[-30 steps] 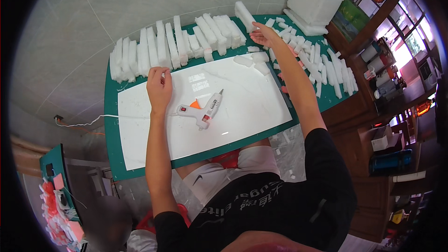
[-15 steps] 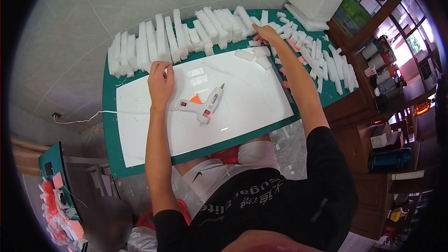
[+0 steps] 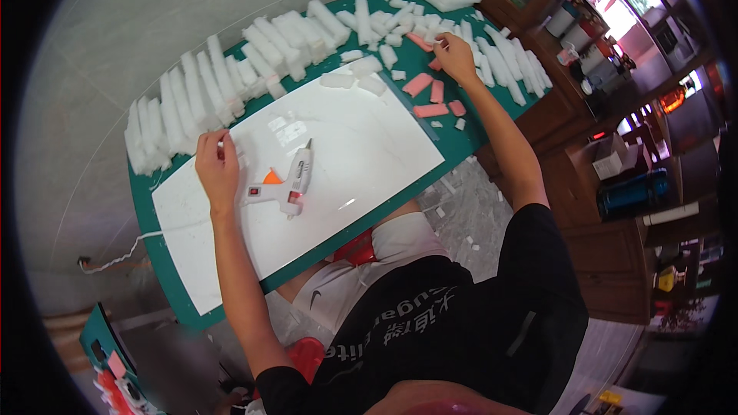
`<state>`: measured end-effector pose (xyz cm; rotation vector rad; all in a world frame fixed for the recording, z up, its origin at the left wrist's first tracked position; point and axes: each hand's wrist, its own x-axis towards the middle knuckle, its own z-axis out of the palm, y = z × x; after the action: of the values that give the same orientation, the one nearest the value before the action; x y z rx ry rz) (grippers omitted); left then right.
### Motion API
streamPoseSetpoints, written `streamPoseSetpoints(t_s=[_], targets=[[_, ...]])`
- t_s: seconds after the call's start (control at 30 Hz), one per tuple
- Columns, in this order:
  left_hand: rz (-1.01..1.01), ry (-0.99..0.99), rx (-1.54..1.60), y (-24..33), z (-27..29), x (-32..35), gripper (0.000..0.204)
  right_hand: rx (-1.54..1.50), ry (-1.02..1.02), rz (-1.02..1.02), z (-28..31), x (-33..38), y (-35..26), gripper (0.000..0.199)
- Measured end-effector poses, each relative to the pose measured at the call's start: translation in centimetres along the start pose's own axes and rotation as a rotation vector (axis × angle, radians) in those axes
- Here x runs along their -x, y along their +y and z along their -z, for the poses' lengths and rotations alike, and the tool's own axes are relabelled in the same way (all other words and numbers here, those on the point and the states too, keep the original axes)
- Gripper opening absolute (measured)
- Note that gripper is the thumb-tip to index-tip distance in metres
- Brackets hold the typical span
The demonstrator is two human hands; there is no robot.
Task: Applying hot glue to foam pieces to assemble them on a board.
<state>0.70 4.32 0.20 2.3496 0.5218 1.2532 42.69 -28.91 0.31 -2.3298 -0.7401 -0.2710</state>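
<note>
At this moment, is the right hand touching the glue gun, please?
Apart. The head view shows the glue gun lying on the white board, with bare board between it and the right hand, over by the pink pieces.

This looked like a home craft corner, or maybe a small shop. The green table [image 3: 175, 280] held a white board [image 3: 377, 150] with a glue gun [image 3: 296, 183], and many white foamy sticks [image 3: 196, 92]. Right of the table stood brown wooden cupboards [image 3: 603, 269] and full shelves [image 3: 642, 131]. Beside the table, white bits [image 3: 441, 212] dotted the gray floor [image 3: 480, 219].
</note>
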Motion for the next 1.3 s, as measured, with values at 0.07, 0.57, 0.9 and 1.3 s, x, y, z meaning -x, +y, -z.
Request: streamPoseSetpoints(t_s=[0.07, 0.57, 0.9, 1.3], targets=[[0.016, -0.02, 0.013, 0.3, -0.1, 0.1, 0.01, 0.248, 0.107, -0.005, 1.4, 1.6, 1.9, 0.043], [0.028, -0.055, -0.018, 0.5, -0.3, 0.3, 0.012, -0.219, -0.049, -0.205, 8.6, 3.4, 8.9, 0.048], [0.041, -0.057, -0.01, 0.3, -0.6, 0.2, 0.012, 0.374, 0.244, -0.233, 13.0, 5.6, 19.2, 0.062], [0.05, -0.02, 0.0, 0.1, -0.4, 0.5, 0.012, -0.075, 0.045, -0.287, 12.2, 6.3, 16.1, 0.058]])
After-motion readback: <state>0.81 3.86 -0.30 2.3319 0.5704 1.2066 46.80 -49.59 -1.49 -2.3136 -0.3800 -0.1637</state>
